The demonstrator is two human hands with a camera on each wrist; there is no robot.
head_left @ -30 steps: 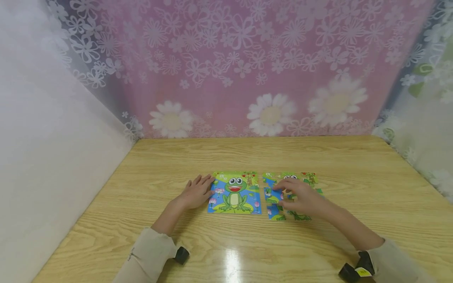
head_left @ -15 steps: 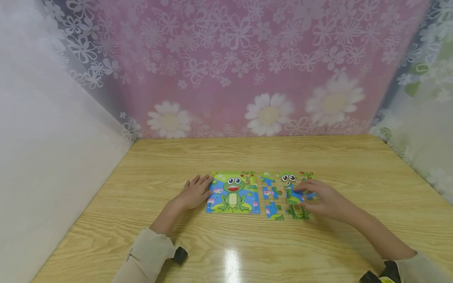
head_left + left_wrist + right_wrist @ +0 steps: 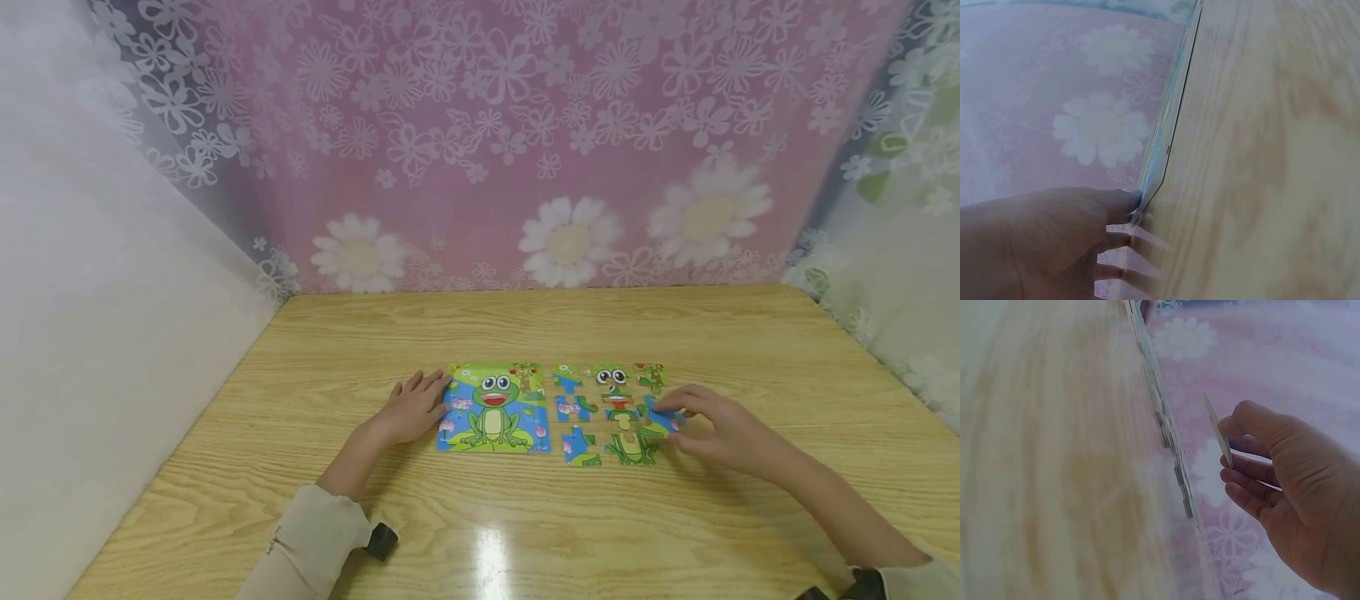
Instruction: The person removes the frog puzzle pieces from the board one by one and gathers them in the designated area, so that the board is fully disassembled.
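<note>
My right hand (image 3: 723,432) pinches a blue and green jigsaw piece (image 3: 662,420) between thumb and fingers. In the right wrist view this piece (image 3: 1218,436) is held up off the table, seen edge-on. My left hand (image 3: 411,408) rests at the left edge of a square frog picture (image 3: 492,408), its fingers spread and touching the border. To the right of the picture, loose jigsaw pieces lie in rough rows: frog eyes (image 3: 611,377), a red mouth piece (image 3: 619,401), a body piece (image 3: 632,448) and a lotus piece (image 3: 573,409). The left wrist view shows the picture's edge (image 3: 1169,134) beside my thumb.
A wood-grain table (image 3: 480,329) runs back to a pink flowered cloth (image 3: 465,167). White cloth (image 3: 135,292) hangs at the left, and a pale leafy cloth (image 3: 900,275) at the right. Light glares off the table's front.
My right hand has moved rightward with the pinched piece, from over the left column of pieces to the right side, uncovering the middle pieces. My left hand stays at the picture's edge.
</note>
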